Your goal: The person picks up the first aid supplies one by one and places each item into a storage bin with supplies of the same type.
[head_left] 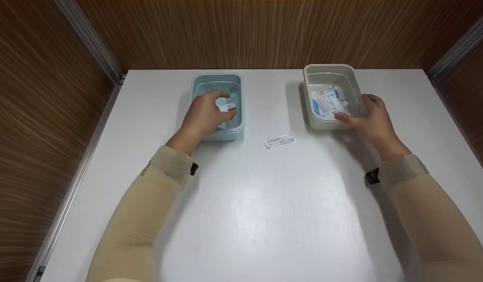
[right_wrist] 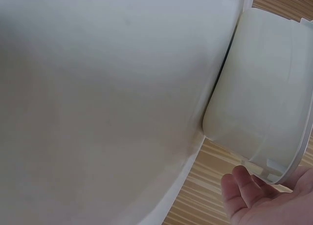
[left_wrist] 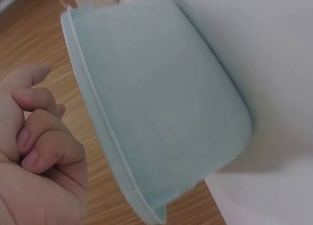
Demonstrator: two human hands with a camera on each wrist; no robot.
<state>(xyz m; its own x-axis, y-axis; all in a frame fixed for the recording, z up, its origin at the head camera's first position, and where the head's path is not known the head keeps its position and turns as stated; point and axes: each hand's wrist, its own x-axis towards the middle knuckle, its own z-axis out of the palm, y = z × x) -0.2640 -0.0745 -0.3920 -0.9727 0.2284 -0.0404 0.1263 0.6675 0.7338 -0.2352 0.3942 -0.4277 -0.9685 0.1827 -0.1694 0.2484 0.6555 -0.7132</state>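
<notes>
My left hand (head_left: 206, 113) is over the light blue plastic bin (head_left: 241, 98), thumb and index finger spread apart, the other fingers curled in, as the left wrist view shows. A small white packet (head_left: 227, 107) with print shows in the gap between thumb and index finger, over the bin's inside. With my right hand (head_left: 372, 125) I grip the near right corner of a beige plastic bin (head_left: 323, 124), thumb over the rim and fingers along the outer wall. White and blue packets (head_left: 328, 105), one printed "Surgical", lie inside it.
A slim white printed packet (head_left: 278, 141) lies on the white table (head_left: 249, 215) between and in front of the two bins. A wood-grain panel (head_left: 249, 35) stands behind the table, with more panels at the left and right.
</notes>
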